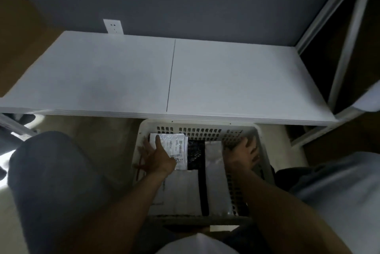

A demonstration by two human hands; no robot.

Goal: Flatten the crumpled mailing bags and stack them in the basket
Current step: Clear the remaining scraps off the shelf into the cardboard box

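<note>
Pressing flat on a labelled white mailing bag in the upper left corner of the basket, the left hand has its grip apart, fingers straight and spread. The right hand, blurred, is by the basket's right wall, its grip also apart and holding nothing. A black bag lies in the middle and a pale bag below it. The basket sits low in the frame, at the white bench's near edge.
</note>
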